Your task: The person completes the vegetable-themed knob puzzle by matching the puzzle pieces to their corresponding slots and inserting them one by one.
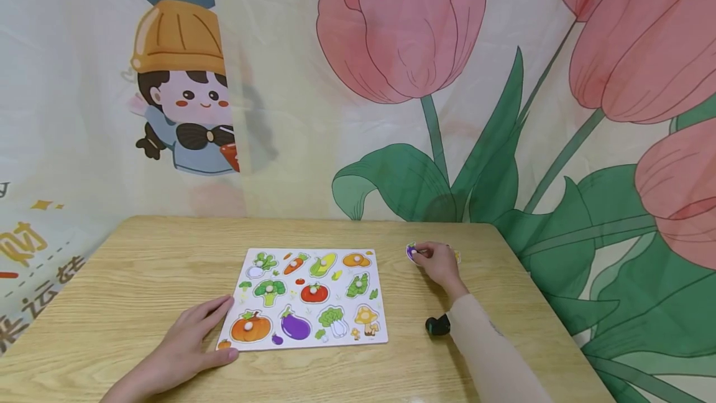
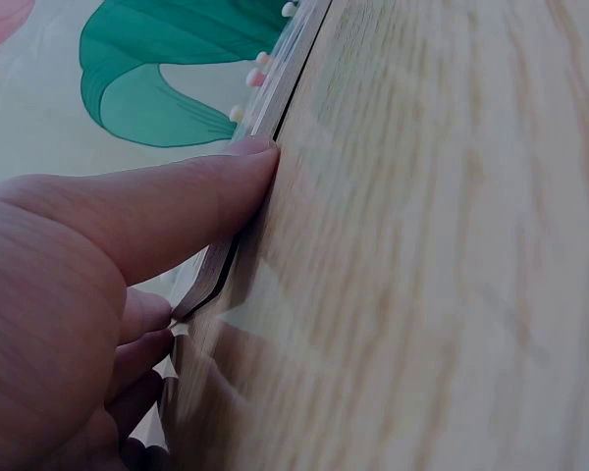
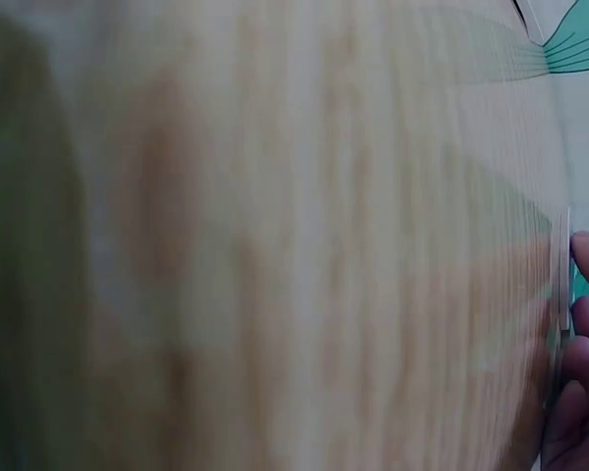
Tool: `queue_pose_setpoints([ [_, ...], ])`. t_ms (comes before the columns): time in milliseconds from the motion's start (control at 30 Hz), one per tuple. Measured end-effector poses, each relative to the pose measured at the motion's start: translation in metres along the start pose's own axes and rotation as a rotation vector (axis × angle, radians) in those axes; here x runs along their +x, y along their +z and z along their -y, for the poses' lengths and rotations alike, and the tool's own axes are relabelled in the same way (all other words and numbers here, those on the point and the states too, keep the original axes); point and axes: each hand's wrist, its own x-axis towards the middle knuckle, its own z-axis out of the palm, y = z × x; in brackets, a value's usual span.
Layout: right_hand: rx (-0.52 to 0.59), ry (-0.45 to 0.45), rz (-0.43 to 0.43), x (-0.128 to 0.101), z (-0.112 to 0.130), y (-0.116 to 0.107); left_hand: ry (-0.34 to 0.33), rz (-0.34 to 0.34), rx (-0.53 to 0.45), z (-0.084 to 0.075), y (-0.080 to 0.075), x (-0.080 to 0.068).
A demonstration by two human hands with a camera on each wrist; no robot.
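Observation:
A white puzzle board [image 1: 381, 303] with vegetable-shaped knob pieces lies flat on the wooden table [image 1: 112, 303]. My left hand [image 1: 192, 338] rests on the table at the board's near left corner, fingers straight. Its thumb [image 2: 177, 206] presses against the board's edge [image 2: 275, 88]. To the right of the board, my right hand [image 1: 433, 259] pinches a small purple puzzle piece [image 1: 411, 251] low over the table. In the right wrist view the thin piece [image 3: 565, 285] shows edge-on at the fingertips [image 3: 584, 334]. Something small and yellow [image 1: 457, 257] peeks out behind that hand.
A black wrist-worn camera [image 1: 438, 324] sits on my right forearm. A printed fabric backdrop [image 1: 391, 79] with tulips and a cartoon figure hangs behind the table's far edge. Bare wood [image 1: 492, 278] lies right of the board, up to the table's right edge.

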Motion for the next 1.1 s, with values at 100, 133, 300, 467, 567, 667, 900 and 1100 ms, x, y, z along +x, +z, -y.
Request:
queue_pose_setpoints([
  [100,-0.010,0.004,-0.012,0.001,0.000,0.000,0.002,-0.005,0.003,0.002,0.001,0.000],
  [133,-0.013,0.007,-0.013,0.001,0.000,0.000,0.003,-0.005,0.002,0.002,0.001,0.000],
  [300,-0.032,0.022,-0.003,0.002,0.000,-0.001,0.000,-0.004,-0.015,0.004,0.002,0.000],
  [467,-0.044,0.016,0.000,0.003,-0.001,-0.002,-0.011,0.006,-0.033,0.005,0.002,0.001],
  [567,-0.040,0.007,0.001,0.001,0.002,-0.002,-0.014,0.007,-0.033,0.005,0.001,0.001],
  [667,-0.027,0.007,0.007,-0.003,0.010,-0.003,-0.014,0.007,-0.032,0.004,0.001,0.001],
  [900,0.039,0.011,0.040,-0.013,0.033,0.003,-0.018,0.010,-0.032,0.004,-0.001,0.001],
  [1100,0.098,-0.008,0.085,-0.034,0.058,0.009,-0.016,0.015,-0.031,0.004,0.000,0.001],
])
